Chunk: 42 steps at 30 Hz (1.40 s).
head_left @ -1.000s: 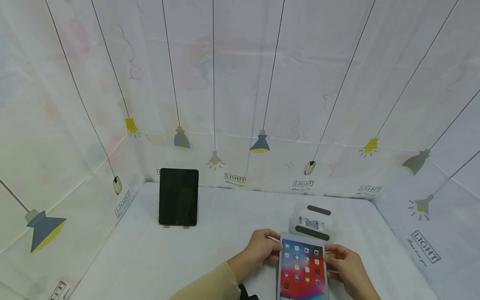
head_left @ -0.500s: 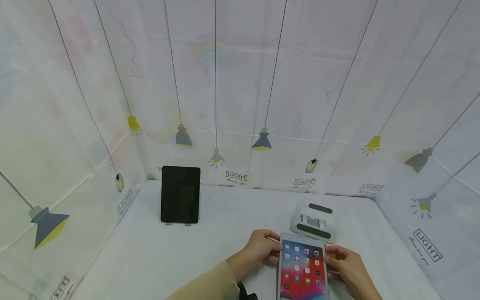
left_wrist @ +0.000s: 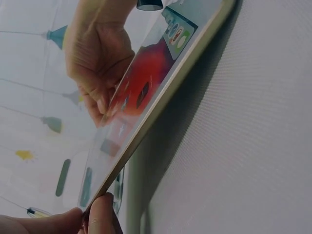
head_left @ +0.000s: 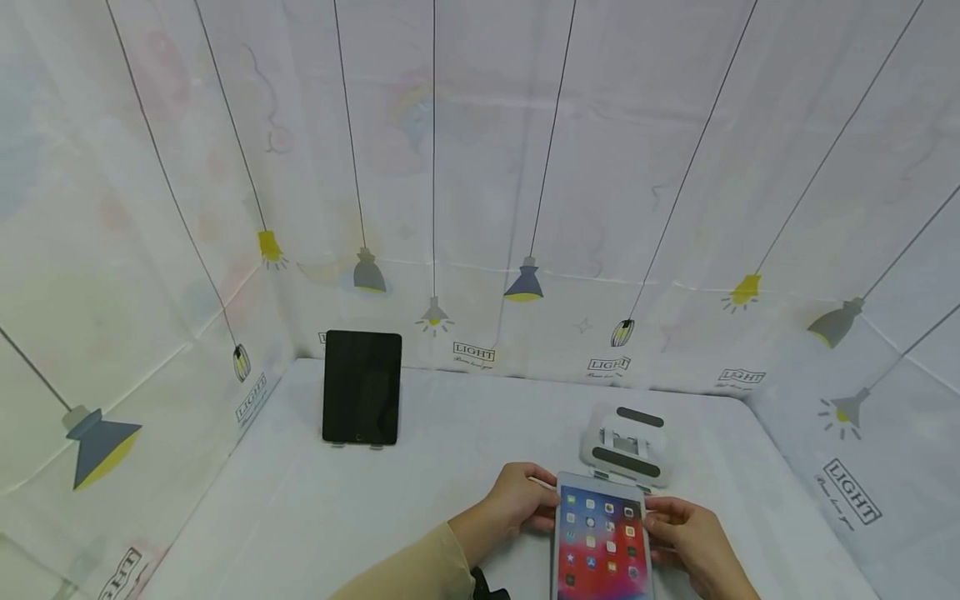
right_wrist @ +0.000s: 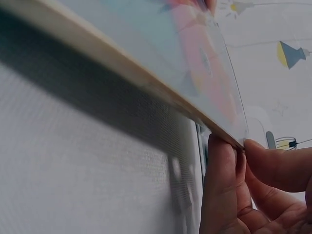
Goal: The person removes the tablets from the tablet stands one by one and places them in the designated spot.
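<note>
A white-framed tablet with a lit screen of app icons is held tilted near the table's front edge. My left hand pinches its left edge near the top corner, thumb on the front and fingers behind. At the opposite edge my right hand pinches the tablet the same way. Just beyond the tablet's top edge lies a white stand with two dark grey pads, partly overlapped by the tablet. In the left wrist view the tablet's edge slants above the cloth, its lower end resting low.
A black-screened tablet leans on a stand at the back left. White cloth covers the table. Behind it hangs a white curtain printed with lamps. A black item sits by the left wrist.
Both hands and the tablet have shifted slightly down and left, uncovering more of the stand's near end. The head view has moved a little. The grip is unchanged.
</note>
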Available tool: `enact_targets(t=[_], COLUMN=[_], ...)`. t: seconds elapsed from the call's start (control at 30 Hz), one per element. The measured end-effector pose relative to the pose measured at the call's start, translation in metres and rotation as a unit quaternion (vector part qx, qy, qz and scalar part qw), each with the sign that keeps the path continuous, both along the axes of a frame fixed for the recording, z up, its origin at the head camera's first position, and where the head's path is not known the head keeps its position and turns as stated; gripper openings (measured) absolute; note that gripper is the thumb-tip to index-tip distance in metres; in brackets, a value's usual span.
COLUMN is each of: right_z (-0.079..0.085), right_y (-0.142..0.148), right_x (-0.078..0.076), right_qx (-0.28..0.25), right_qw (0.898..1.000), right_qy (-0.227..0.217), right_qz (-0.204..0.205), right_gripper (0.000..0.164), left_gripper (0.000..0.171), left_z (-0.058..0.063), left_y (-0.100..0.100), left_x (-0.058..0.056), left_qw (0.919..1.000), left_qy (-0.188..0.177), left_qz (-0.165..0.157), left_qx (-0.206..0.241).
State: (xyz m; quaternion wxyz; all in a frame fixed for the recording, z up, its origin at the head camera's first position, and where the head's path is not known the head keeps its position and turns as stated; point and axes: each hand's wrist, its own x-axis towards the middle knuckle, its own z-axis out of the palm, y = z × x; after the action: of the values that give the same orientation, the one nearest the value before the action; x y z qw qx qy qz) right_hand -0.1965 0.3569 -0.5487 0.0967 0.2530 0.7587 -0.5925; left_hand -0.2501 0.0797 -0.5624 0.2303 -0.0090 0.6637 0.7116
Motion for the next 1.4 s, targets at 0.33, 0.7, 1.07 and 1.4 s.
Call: enact_targets(t=[0.33,0.7,1.07,1.4], right_z=[-0.001,-0.004,-0.005,-0.004], right_y=[0.000,0.001,0.003,0.006], right_x=[0.001,0.003,0.006,0.005], right_qx=[-0.001,0.001,-0.008,-0.009], right_qw=[1.000,1.000,0.999,0.999], right_qy=[-0.008,-0.013,-0.017,-0.030], right_qz=[0.006,0.025,0.038,0.044], right_gripper=[0.055,0.052,0.054,0.055], left_gripper=[0.025,0.025,0.020,0.018], left_z=[0.001,0.008,0.008,0.009], left_y=[-0.005,-0.011,-0.014,-0.019], left_x=[0.002,0.004,0.004,-0.001], left_qw=[0.9999,0.9992,0.9988,0.9975], left_qy=[-0.002,-0.015,-0.025,-0.040], left_qz=[-0.016,-0.033,-0.038,-0.054], left_qx=[0.001,-0.018,-0.018,-0.024])
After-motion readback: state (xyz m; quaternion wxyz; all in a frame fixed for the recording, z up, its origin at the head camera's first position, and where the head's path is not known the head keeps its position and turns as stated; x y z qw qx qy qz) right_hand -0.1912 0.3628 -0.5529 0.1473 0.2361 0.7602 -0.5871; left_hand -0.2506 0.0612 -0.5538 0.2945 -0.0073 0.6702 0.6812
